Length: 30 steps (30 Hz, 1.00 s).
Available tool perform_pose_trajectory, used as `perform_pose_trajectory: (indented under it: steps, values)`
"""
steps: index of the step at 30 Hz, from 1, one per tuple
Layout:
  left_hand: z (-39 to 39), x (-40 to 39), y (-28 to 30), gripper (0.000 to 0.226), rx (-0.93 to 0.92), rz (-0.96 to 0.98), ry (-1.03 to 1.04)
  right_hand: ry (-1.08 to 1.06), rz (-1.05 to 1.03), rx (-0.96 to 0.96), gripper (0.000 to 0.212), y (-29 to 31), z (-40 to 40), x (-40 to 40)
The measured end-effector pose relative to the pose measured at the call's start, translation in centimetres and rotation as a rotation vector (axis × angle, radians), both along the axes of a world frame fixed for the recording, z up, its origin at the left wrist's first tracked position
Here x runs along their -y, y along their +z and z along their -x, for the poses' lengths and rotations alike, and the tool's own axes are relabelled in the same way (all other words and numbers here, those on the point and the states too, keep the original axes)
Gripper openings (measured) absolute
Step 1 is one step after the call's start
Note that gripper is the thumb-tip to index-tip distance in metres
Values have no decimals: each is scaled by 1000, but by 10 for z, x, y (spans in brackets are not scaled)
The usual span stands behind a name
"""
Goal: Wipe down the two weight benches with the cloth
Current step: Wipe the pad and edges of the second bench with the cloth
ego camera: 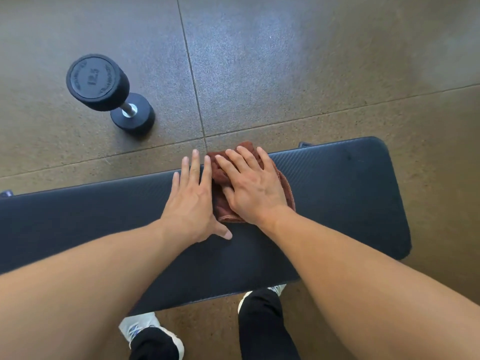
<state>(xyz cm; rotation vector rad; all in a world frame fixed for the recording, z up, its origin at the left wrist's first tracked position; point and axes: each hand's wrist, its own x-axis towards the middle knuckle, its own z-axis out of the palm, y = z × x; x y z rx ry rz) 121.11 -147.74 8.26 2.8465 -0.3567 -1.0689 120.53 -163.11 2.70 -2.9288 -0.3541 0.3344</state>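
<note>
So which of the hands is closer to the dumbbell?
Left. The left hand lies flat on the bench, on the side nearer the dumbbell standing on the floor. The right hand presses the brown cloth, farther from it.

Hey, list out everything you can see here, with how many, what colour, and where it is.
bench: one, black pad, across the middle of the view
cloth: one, reddish-brown, bunched on the bench near its far edge
dumbbell: one, black with metal handle, standing on end on the floor, upper left
floor: brown speckled tiles, all around
shoes: two, white, below the bench's near edge
left hand: flat on the bench beside the cloth
right hand: flat on the cloth
</note>
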Motion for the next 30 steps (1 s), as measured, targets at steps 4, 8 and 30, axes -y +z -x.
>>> perform_pose_trajectory:
  steps: [4,8,30]
  values:
    - [-18,77,-5,171,-23,55,-18,-99,-28,33,55,3,-14,70]
    - [-27,146,-8,172,-50,74,-125,-220,-38,73,48,2,-15,156]
    - [-29,210,-5,187,-289,-268,-14,-817,27,-12,63,4,121,217]
